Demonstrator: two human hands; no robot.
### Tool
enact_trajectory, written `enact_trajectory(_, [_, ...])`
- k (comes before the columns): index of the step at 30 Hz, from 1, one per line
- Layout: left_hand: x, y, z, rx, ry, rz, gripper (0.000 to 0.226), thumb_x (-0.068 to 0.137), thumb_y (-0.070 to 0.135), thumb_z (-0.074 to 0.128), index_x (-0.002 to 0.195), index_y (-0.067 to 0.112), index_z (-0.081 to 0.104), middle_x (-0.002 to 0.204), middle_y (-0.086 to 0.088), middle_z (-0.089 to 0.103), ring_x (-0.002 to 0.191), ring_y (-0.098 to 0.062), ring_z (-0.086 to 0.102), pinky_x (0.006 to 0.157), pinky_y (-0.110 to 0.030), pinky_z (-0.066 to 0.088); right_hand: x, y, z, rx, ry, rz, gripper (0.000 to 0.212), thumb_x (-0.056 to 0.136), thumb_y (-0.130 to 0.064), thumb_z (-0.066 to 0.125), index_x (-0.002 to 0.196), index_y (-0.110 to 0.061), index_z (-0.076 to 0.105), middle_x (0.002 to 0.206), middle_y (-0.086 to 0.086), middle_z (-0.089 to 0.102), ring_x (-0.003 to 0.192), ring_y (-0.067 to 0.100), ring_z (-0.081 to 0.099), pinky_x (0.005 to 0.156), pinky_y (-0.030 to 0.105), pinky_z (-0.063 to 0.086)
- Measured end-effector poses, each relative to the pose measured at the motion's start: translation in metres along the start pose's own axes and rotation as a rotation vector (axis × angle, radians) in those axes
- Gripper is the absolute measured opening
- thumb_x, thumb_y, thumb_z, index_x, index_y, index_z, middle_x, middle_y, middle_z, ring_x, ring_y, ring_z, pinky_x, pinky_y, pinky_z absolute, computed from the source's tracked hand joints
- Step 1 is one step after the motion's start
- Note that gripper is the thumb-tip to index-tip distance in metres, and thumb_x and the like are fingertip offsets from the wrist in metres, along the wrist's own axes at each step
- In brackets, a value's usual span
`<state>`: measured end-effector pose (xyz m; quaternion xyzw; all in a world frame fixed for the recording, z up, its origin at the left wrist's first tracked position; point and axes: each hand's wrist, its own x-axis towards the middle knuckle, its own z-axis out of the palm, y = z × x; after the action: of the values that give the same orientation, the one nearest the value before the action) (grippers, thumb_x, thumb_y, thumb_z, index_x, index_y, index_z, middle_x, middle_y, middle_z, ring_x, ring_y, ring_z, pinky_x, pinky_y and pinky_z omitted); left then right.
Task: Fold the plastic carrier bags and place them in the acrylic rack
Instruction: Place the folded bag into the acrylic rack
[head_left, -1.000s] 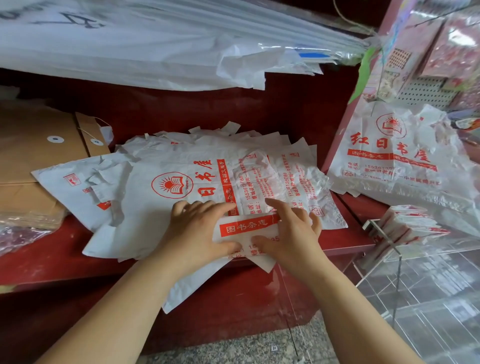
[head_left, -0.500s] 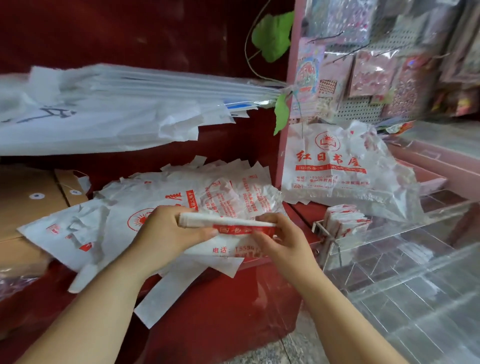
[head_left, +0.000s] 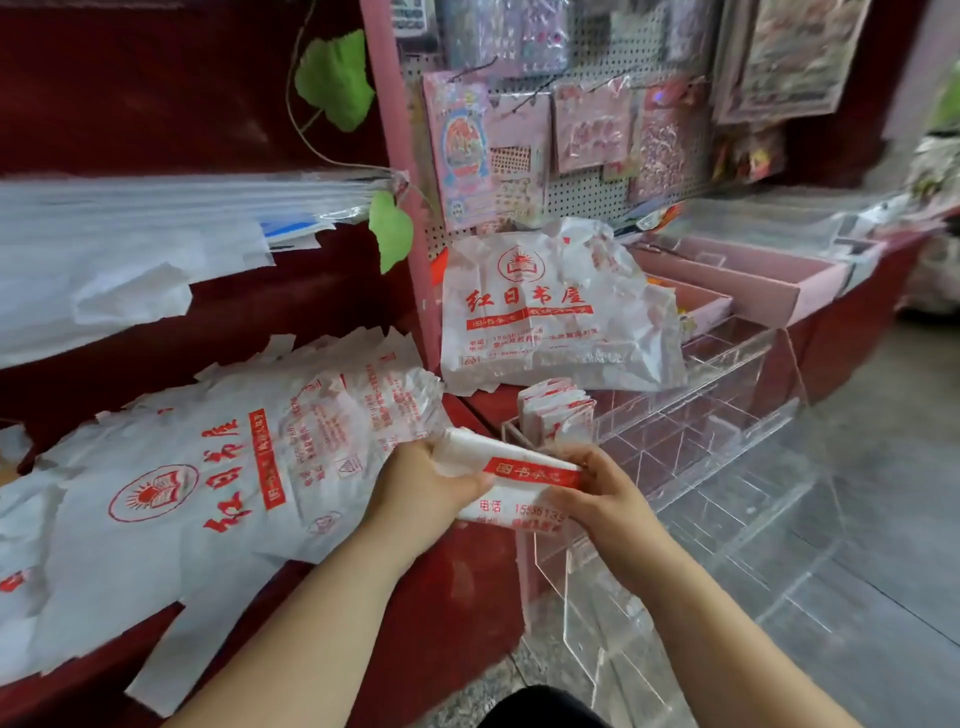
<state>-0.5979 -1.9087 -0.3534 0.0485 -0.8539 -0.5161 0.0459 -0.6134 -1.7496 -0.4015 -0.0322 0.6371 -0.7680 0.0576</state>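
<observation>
A folded white carrier bag (head_left: 511, 480) with red print is held in the air between both hands. My left hand (head_left: 421, 491) grips its left end and my right hand (head_left: 600, 496) pinches its right end. Just behind it stands the clear acrylic rack (head_left: 727, 447), with several folded bags (head_left: 556, 413) upright in its left compartment. A spread pile of flat bags (head_left: 208, 478) covers the red shelf to the left. Another stack of bags (head_left: 550, 322) leans behind the rack.
The red shelf (head_left: 452, 597) has a front edge below my hands. White plastic sheets (head_left: 130, 249) lie on an upper shelf at the left. A pink pegboard (head_left: 571, 130) with hanging packets rises behind. Pink trays (head_left: 753, 280) sit at the right. Grey floor lies beyond.
Both hands lifted the folded bag off the pile and carried it right, toward the acrylic rack. The view swung to the right with them.
</observation>
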Motion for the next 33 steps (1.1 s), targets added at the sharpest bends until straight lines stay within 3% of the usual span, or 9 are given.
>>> enact_trajectory(5, [0.010, 0.006, 0.047, 0.377, 0.004, 0.185, 0.022, 0.077, 0.020, 0.069, 0.099, 0.019, 0.069, 0.090, 0.000, 0.069, 0.090, -0.020, 0.062, 0.070, -0.025, 0.045, 0.011, 0.001, -0.048, -0.815, -0.034, -0.191, 0.048, 0.079, -0.004, 0.066, 0.121, -0.023, 0.050, 0.114, -0.008, 0.048, 0.108, 0.012, 0.045, 0.099, 0.030, 0.037])
enact_trajectory(7, [0.015, 0.010, 0.063, 0.424, -0.016, 0.241, 0.019, 0.079, 0.022, 0.066, 0.098, 0.021, 0.070, 0.090, 0.000, 0.070, 0.090, -0.020, 0.063, 0.068, -0.024, 0.045, 0.018, -0.003, -0.056, -0.938, -0.078, -0.296, 0.045, 0.080, -0.010, 0.067, 0.123, -0.018, 0.054, 0.113, -0.006, 0.055, 0.107, 0.010, 0.045, 0.096, 0.028, 0.034])
enact_trajectory(12, [0.026, 0.008, 0.084, 0.338, -0.003, 0.274, 0.008, 0.079, 0.020, 0.068, 0.087, 0.019, 0.068, 0.077, 0.002, 0.067, 0.076, -0.018, 0.062, 0.059, -0.024, 0.041, 0.036, -0.010, -0.059, -1.027, -0.120, -0.312, 0.014, 0.083, -0.004, 0.058, 0.090, 0.007, 0.062, 0.076, 0.012, 0.055, 0.071, 0.025, 0.048, 0.062, 0.034, 0.034])
enact_trajectory(15, [0.030, -0.006, 0.085, 0.148, -0.013, 0.263, 0.021, 0.076, 0.014, 0.072, 0.080, 0.030, 0.060, 0.074, 0.017, 0.061, 0.068, 0.000, 0.059, 0.056, -0.005, 0.041, 0.048, -0.001, -0.069, -0.857, -0.136, -0.190, 0.006, 0.080, 0.003, 0.059, 0.084, 0.003, 0.064, 0.069, 0.004, 0.059, 0.063, 0.013, 0.052, 0.061, 0.026, 0.041])
enact_trajectory(18, [0.030, -0.021, 0.088, 0.065, 0.095, 0.301, 0.025, 0.079, 0.011, 0.069, 0.097, 0.026, 0.059, 0.087, 0.020, 0.055, 0.079, 0.007, 0.055, 0.070, 0.000, 0.039, 0.053, 0.009, -0.078, -0.645, -0.049, -0.108, 0.027, 0.077, 0.010, 0.060, 0.076, -0.016, 0.065, 0.050, -0.019, 0.061, 0.051, -0.008, 0.055, 0.056, 0.006, 0.043])
enact_trajectory(23, [0.023, -0.040, 0.094, -0.076, 0.001, 0.167, 0.046, 0.090, 0.003, 0.052, 0.132, 0.018, 0.044, 0.120, 0.006, 0.048, 0.108, -0.007, 0.050, 0.085, -0.010, 0.037, 0.054, 0.017, -0.088, -0.655, -0.038, -0.034, 0.025, 0.078, 0.008, 0.061, 0.087, -0.015, 0.063, 0.059, -0.018, 0.060, 0.055, -0.007, 0.055, 0.054, 0.002, 0.040])
enact_trajectory(26, [0.018, -0.044, 0.099, -0.132, -0.091, 0.146, 0.059, 0.090, -0.002, 0.048, 0.141, 0.022, 0.028, 0.128, 0.012, 0.038, 0.113, 0.001, 0.042, 0.083, -0.005, 0.038, 0.056, 0.023, -0.084, -0.901, -0.199, 0.051, 0.020, 0.080, 0.005, 0.057, 0.097, -0.004, 0.064, 0.084, 0.000, 0.066, 0.076, 0.014, 0.061, 0.071, 0.016, 0.047])
enact_trajectory(30, [0.014, -0.048, 0.102, -0.208, -0.139, 0.108, 0.063, 0.090, -0.004, 0.047, 0.139, 0.030, 0.024, 0.126, 0.015, 0.035, 0.117, -0.002, 0.037, 0.093, -0.013, 0.034, 0.057, 0.034, -0.082, -1.085, -0.265, 0.096, 0.019, 0.082, -0.010, 0.055, 0.076, -0.027, 0.051, 0.088, 0.002, 0.062, 0.091, 0.018, 0.053, 0.089, 0.027, 0.027])
enact_trajectory(33, [0.016, -0.052, 0.102, -0.226, -0.152, 0.127, 0.064, 0.090, -0.005, 0.046, 0.131, 0.040, 0.023, 0.126, 0.019, 0.035, 0.116, 0.001, 0.037, 0.082, -0.003, 0.038, 0.059, 0.039, -0.087, -0.977, -0.212, 0.089, 0.032, 0.079, -0.011, 0.058, 0.071, -0.039, 0.046, 0.086, -0.003, 0.059, 0.103, 0.027, 0.050, 0.093, 0.036, 0.036])
